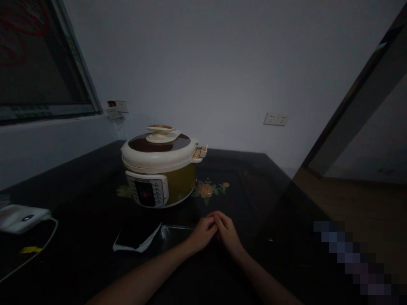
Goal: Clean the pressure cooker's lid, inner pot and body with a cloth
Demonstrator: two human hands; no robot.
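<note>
Both my hands rest together on a dark glossy table (273,199), in front of an electric pressure cooker (160,167). My left hand (203,234) is curled, and its fingertips touch those of my right hand (229,234), whose fingers are pressed together. The dim light hides whatever might lie between the fingertips. The cooker is cream and olive with a brown lid top, a knob handle and a front control panel. It stands about a hand's length beyond my hands, lid on.
A dark flat object lies on white paper (137,238) left of my hands. At the far left sits a white device (19,218) with a cable and yellow tag. Wall sockets (275,119) and a window (41,63) lie behind. A doorway opens on the right.
</note>
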